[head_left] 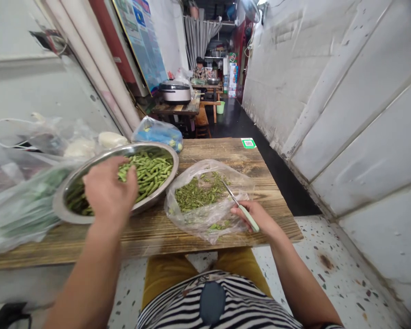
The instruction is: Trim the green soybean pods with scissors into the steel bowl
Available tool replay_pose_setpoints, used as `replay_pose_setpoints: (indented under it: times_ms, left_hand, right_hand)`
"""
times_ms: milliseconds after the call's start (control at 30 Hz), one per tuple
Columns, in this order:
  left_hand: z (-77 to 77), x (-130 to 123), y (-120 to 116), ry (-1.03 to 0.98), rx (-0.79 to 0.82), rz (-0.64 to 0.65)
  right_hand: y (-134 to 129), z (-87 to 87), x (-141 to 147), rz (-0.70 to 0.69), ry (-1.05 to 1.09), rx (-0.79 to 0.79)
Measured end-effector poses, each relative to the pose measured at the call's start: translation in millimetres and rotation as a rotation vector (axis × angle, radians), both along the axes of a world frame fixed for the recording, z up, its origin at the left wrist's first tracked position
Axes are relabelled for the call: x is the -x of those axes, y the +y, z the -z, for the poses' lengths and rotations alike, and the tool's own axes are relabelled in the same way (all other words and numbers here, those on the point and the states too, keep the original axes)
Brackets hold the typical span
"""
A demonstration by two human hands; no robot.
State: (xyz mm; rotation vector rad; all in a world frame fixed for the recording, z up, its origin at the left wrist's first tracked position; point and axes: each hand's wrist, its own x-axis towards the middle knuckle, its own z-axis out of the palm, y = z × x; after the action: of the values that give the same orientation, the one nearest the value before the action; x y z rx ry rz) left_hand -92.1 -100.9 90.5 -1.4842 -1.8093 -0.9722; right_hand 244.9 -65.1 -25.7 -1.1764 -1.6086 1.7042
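Over the left part of a wide steel bowl (60,208) is my left hand (111,187), slightly blurred, its thumb and fingers apart and nothing visible between them. Green bean pods (150,171) fill the bowl. My right hand (255,217) grips scissors (248,217) with pale green handles, their blades pointing up and left over an open clear plastic bag (238,173). Small green trimmings (195,194) lie in the bag, just right of the bowl.
The wooden table (270,196) carries plastic bags of greens (30,201) at left and a blue bag (157,132) behind the bowl. Farther back are a cooker (174,91) on another table and a seated person (200,71). A wall runs along the right.
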Motion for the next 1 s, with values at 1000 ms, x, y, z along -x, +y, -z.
replay_pose_setpoints:
  times_ms: [1000]
  left_hand:
    - [97.5, -105, 56, -1.188, 0.732, 0.688]
  right_hand:
    - [-2, -18.1, 5, -0.116, -0.477, -0.462]
